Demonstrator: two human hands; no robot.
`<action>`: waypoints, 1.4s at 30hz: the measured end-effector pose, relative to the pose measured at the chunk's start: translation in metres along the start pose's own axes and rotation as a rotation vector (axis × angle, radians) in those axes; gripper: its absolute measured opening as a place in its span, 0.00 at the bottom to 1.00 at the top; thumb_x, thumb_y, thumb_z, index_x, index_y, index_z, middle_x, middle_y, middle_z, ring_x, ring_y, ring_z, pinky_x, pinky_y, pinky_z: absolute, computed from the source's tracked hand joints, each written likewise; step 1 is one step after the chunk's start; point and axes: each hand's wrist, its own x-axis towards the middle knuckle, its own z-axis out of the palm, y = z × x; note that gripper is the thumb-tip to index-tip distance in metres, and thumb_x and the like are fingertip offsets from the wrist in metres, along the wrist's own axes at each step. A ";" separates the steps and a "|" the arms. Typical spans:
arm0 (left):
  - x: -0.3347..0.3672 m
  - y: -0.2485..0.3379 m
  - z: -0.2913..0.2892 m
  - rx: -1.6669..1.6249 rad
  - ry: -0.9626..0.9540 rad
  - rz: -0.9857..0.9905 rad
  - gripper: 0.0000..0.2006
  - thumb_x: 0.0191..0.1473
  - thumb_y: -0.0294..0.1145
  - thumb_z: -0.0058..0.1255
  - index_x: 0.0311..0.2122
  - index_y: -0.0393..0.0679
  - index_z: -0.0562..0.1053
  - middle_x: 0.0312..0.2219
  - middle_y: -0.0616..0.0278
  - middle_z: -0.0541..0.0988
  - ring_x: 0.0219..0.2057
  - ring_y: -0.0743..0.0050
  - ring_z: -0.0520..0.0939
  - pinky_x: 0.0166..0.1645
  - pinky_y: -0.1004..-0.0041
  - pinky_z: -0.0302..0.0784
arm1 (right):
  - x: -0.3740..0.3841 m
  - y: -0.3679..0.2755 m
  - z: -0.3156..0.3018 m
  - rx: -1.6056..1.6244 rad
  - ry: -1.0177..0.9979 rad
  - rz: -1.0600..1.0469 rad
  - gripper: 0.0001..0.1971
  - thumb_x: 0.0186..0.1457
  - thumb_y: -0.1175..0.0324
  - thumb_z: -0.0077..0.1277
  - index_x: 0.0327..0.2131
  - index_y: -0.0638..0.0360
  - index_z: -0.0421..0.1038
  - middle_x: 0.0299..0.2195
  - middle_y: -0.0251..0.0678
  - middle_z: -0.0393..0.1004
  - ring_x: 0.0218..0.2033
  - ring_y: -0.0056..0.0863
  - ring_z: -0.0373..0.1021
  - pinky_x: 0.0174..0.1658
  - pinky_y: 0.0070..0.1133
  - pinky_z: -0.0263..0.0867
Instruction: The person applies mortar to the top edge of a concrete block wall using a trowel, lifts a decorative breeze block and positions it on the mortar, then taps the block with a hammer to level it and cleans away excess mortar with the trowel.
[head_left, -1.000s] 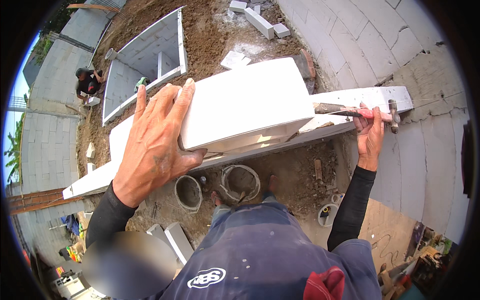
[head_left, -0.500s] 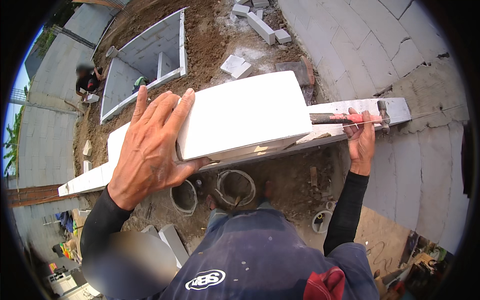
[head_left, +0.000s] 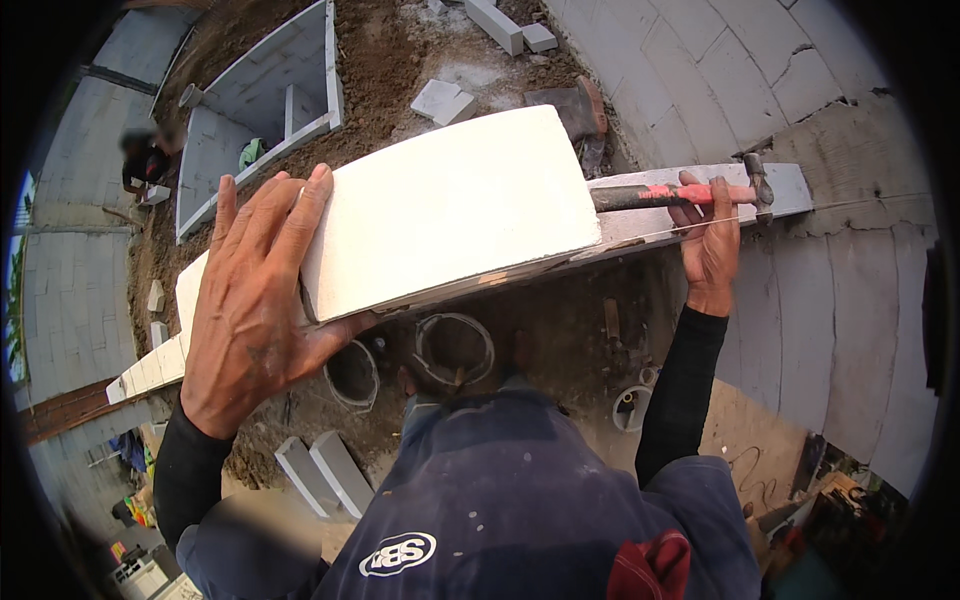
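My left hand [head_left: 255, 300] spreads over the joint between two white blocks. Its fingers lie stretched out on top, and the thumb reaches along the near side. The larger white block [head_left: 450, 205] sits to its right, on top of a long, lower course of white blocks [head_left: 790, 190]. Beyond that block's right end, my right hand [head_left: 712, 235] is closed round a hammer [head_left: 660, 195] close to its metal head. The hammer's black and red handle points left, with its end at the block's end face. Under the left palm, part of the left-hand block is hidden.
A thin string [head_left: 690, 227] runs along the wall's near side. Grey block walls [head_left: 840, 330] rise on the right. Two round buckets [head_left: 455, 348] stand below, near my feet. Past the wall are a walled pit [head_left: 255, 80], loose blocks [head_left: 443, 102] and a crouching person [head_left: 148, 165].
The whole view has shifted, so the wall, blocks and both hands appear farther left. My left hand stays on the block joint, and the right still holds the hammer against the same end.
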 end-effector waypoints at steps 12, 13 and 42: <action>-0.005 0.000 0.003 0.114 -0.041 -0.023 0.55 0.35 0.47 0.70 0.69 0.37 0.58 0.65 0.45 0.65 0.70 0.49 0.61 0.77 0.49 0.32 | -0.005 -0.087 -0.094 -0.736 0.098 0.064 0.20 0.68 0.56 0.49 0.55 0.61 0.67 0.30 0.31 0.73 0.24 0.21 0.69 0.36 0.22 0.73; -0.004 0.002 0.006 0.127 -0.043 -0.027 0.56 0.35 0.47 0.71 0.69 0.37 0.58 0.66 0.45 0.65 0.70 0.49 0.61 0.77 0.49 0.32 | -0.005 -0.085 -0.102 -0.910 0.056 -0.153 0.21 0.68 0.55 0.50 0.55 0.61 0.69 0.33 0.34 0.75 0.26 0.23 0.71 0.36 0.23 0.73; -0.295 0.007 0.316 -1.019 -0.057 -0.794 0.15 0.51 0.26 0.61 0.46 0.36 0.81 0.32 0.52 0.87 0.33 0.67 0.88 0.42 0.71 0.81 | -0.091 -0.021 -0.089 -1.296 0.257 -0.688 0.17 0.67 0.65 0.52 0.57 0.57 0.73 0.54 0.38 0.74 0.50 0.33 0.72 0.56 0.29 0.66</action>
